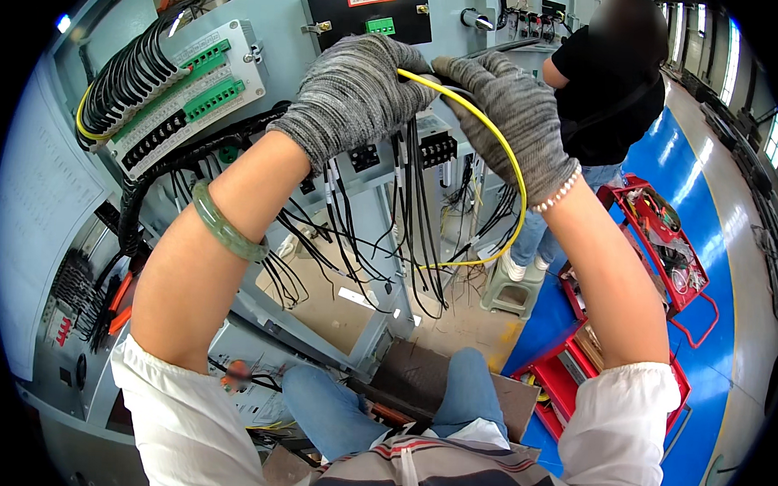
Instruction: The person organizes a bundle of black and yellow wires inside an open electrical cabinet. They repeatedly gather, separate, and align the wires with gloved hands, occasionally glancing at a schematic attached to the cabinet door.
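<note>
My left hand and my right hand, both in grey knit gloves, are raised in front of an open electrical cabinet. Between them they pinch a yellow wire that leaves my left fingers, arcs past my right wrist and curves down to the cabinet's lower part. My right hand also closes around a thin dark cable running up to the right. Several black wires hang loose below both hands. A green bangle is on my left forearm and a bead bracelet on my right wrist.
A white terminal block with green connectors and a black wire bundle fill the cabinet's upper left. Another person in a black shirt stands at the right on the blue floor. Red tool trays lie beside them; a small stool is below.
</note>
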{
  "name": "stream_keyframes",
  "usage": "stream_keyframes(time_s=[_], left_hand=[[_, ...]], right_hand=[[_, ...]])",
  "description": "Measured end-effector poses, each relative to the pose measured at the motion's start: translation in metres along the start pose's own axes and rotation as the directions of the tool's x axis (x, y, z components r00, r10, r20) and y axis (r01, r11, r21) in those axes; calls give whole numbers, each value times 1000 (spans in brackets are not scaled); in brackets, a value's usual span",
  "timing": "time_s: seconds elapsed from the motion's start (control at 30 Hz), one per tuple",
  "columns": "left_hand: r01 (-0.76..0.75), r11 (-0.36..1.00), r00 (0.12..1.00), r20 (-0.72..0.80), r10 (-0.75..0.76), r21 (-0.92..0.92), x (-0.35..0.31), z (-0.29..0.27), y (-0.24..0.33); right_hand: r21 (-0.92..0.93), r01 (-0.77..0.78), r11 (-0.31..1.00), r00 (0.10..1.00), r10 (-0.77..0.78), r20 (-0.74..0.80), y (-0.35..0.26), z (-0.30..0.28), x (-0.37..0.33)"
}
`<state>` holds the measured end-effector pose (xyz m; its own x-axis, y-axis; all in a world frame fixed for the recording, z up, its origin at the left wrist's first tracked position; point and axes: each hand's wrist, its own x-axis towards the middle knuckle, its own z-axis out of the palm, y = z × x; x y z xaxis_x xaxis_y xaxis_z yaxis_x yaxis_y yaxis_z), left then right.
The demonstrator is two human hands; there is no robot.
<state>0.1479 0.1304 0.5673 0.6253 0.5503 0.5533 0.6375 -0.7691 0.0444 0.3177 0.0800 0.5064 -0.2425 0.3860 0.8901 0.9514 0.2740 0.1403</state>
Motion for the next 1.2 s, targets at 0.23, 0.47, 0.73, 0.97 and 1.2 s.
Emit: stream_keyframes(time_s=[0.23, 0.47, 0.73, 0.97, 1.2], left_hand=[[-41, 999, 995, -90, 38, -33, -13, -6, -4], [-234, 959, 913, -301, 274, 163, -90, -8, -13], [-94, 836, 960, -174, 221, 540, -93, 12, -17], [-87, 813, 958, -176, 227, 575, -79, 14, -33], [-183, 838, 872, -308, 379, 514, -65, 6, -27]], right_hand=[[116, -3, 993, 987, -15, 158, 15, 11, 23], [25, 145, 989, 987, -146, 64, 38, 37, 38], [120, 81, 989, 997, -83, 11, 40, 69, 38], [344, -133, 930, 920, -13, 392, 46, 48, 62], [366, -176, 914, 811, -76, 580, 63, 51, 77]])
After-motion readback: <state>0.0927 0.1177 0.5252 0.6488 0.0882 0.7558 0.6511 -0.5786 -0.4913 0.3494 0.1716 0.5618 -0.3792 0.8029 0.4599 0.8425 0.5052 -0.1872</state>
